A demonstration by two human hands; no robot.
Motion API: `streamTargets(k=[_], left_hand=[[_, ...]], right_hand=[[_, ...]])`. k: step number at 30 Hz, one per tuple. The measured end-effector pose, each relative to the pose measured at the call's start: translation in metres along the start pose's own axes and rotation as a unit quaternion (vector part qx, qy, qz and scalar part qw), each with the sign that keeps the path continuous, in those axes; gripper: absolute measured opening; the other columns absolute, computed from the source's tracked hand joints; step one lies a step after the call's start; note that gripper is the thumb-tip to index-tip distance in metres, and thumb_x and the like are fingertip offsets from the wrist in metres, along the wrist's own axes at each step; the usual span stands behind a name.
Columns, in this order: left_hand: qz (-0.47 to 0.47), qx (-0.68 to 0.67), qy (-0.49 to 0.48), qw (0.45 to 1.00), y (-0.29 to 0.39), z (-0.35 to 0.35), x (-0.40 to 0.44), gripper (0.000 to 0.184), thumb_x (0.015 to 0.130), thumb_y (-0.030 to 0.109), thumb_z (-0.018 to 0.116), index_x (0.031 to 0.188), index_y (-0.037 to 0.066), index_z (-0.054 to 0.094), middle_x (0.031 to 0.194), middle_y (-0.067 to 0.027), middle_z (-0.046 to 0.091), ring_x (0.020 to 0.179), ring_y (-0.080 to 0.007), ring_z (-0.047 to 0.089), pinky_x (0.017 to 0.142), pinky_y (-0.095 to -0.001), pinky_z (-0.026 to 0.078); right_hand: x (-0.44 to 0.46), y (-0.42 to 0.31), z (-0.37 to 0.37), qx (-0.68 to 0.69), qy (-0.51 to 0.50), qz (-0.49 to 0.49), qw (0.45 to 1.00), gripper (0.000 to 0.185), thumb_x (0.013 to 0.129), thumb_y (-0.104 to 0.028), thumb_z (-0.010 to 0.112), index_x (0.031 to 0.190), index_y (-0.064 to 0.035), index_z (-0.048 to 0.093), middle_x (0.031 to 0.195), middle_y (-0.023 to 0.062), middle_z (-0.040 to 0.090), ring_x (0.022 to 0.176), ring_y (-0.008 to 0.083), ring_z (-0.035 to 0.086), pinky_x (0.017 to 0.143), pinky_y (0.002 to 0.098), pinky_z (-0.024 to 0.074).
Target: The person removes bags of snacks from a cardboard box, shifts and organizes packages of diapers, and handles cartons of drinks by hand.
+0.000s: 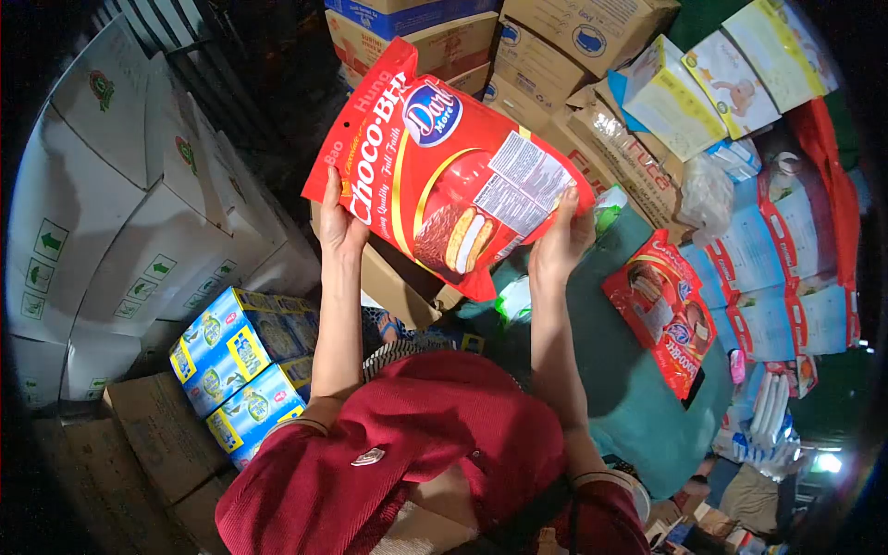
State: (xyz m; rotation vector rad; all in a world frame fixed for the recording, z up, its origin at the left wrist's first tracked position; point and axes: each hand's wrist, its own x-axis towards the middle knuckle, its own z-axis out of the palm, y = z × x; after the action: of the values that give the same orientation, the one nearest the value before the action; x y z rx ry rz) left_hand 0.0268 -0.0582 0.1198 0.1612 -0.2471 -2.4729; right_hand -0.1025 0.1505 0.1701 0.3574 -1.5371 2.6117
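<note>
A large red bag of chocolate pies (444, 171), printed "Choco" and "Dark More", is held up in front of me, tilted. My left hand (340, 217) grips its left edge, with the thumb on the front. At the lower right corner my right hand (562, 240) pinches the bag, its thumb over the printed label panel. Fingers behind the bag are hidden. Below the bag stands an open cardboard box (396, 287), partly covered by it. Another red bag of chocolate pies (661, 310) lies to the right on a green cloth-like surface (592, 342).
White cartons (148, 213) with green arrows are stacked at left, beside blue-and-yellow packs (245, 370). Brown cartons (555, 55) are piled at the back. Yellow-white boxes (680, 102) and blue-and-red packs (768, 268) stand at right.
</note>
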Motion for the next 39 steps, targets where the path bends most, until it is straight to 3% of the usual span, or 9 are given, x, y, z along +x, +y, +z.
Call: streamTargets(k=[7,13,14,19,24,31,33,36,39], left_hand=[[-0.040,-0.043,-0.007,0.998,-0.003,0.000,-0.001,0.038,0.083,0.025,0.053,0.113,0.002,0.045,0.114,-0.0128,0.051,0.103,-0.0249,0.051,0.089,-0.0428,0.040],[-0.016,0.136,-0.006,0.991,0.013,0.027,-0.012,0.031,0.084,0.022,0.051,0.108,0.002,0.049,0.106,-0.0130,0.056,0.091,-0.0212,0.057,0.078,-0.0343,0.048],[-0.022,0.176,-0.007,0.984,0.012,0.029,-0.014,0.029,0.084,0.022,0.052,0.106,0.003,0.050,0.104,-0.0123,0.056,0.090,-0.0204,0.058,0.078,-0.0337,0.049],[-0.067,0.229,0.007,0.971,-0.004,0.044,-0.013,0.020,0.081,0.014,0.057,0.098,0.004,0.054,0.095,-0.0089,0.060,0.083,-0.0165,0.060,0.073,-0.0309,0.050],[-0.087,0.246,0.020,0.965,-0.007,0.041,-0.004,0.026,0.081,0.018,0.056,0.102,0.003,0.053,0.099,-0.0101,0.059,0.088,-0.0189,0.058,0.078,-0.0332,0.048],[-0.065,0.191,-0.074,0.977,-0.012,0.040,-0.005,0.051,0.081,0.028,0.057,0.123,0.005,0.038,0.104,-0.0058,0.055,0.094,-0.0144,0.051,0.085,-0.0317,0.039],[-0.066,0.298,-0.109,0.946,-0.014,0.004,0.005,0.056,0.080,0.035,0.056,0.126,0.011,0.035,0.102,-0.0033,0.054,0.091,-0.0124,0.048,0.084,-0.0307,0.037],[-0.090,0.412,-0.125,0.898,-0.025,-0.007,-0.009,0.053,0.080,0.027,0.058,0.125,0.011,0.036,0.102,-0.0029,0.053,0.090,-0.0106,0.049,0.083,-0.0254,0.036],[-0.186,0.284,-0.121,0.933,-0.042,-0.002,-0.027,0.056,0.079,0.009,0.057,0.128,0.011,0.030,0.119,-0.0074,0.042,0.107,-0.0202,0.045,0.084,-0.0354,0.044]], right_hand=[[0.011,0.004,-0.018,0.093,-0.065,0.108,0.988,0.025,0.087,-0.016,0.048,0.103,0.0020,0.051,0.093,0.0055,0.057,0.082,0.0101,0.053,0.074,0.0243,0.0415],[0.041,-0.036,-0.048,-0.114,-0.300,0.148,0.935,0.040,0.082,-0.007,0.052,0.120,0.0000,0.041,0.112,0.0079,0.049,0.101,0.0141,0.049,0.083,0.0240,0.0401],[0.042,-0.028,-0.051,-0.173,-0.396,0.024,0.902,0.059,0.075,-0.008,0.062,0.126,-0.0020,0.032,0.120,0.0100,0.043,0.110,0.0168,0.043,0.090,0.0275,0.0363],[0.013,-0.007,-0.034,-0.112,-0.469,0.178,0.857,0.094,0.062,-0.016,0.075,0.133,-0.0037,0.014,0.122,0.0102,0.040,0.114,0.0173,0.036,0.096,0.0333,0.0296],[-0.001,-0.003,-0.032,-0.115,-0.380,0.218,0.892,0.044,0.071,-0.011,0.069,0.107,-0.0024,0.046,0.094,0.0011,0.056,0.084,0.0082,0.052,0.078,0.0236,0.0425],[0.002,0.013,-0.040,-0.101,-0.226,0.200,0.948,0.036,0.073,-0.010,0.066,0.104,-0.0026,0.049,0.093,0.0026,0.057,0.086,0.0091,0.052,0.078,0.0249,0.0415],[0.008,0.012,-0.041,-0.126,-0.189,0.148,0.963,0.028,0.078,-0.011,0.061,0.103,-0.0048,0.051,0.095,0.0021,0.056,0.089,0.0089,0.051,0.082,0.0256,0.0383],[0.019,0.025,-0.057,0.005,-0.103,0.131,0.986,0.026,0.082,-0.012,0.056,0.106,-0.0052,0.049,0.098,0.0025,0.055,0.089,0.0109,0.052,0.081,0.0260,0.0405],[0.024,0.015,-0.058,0.057,-0.008,0.178,0.982,0.027,0.082,-0.011,0.055,0.109,-0.0087,0.050,0.104,0.0038,0.054,0.100,0.0163,0.050,0.087,0.0346,0.0399]])
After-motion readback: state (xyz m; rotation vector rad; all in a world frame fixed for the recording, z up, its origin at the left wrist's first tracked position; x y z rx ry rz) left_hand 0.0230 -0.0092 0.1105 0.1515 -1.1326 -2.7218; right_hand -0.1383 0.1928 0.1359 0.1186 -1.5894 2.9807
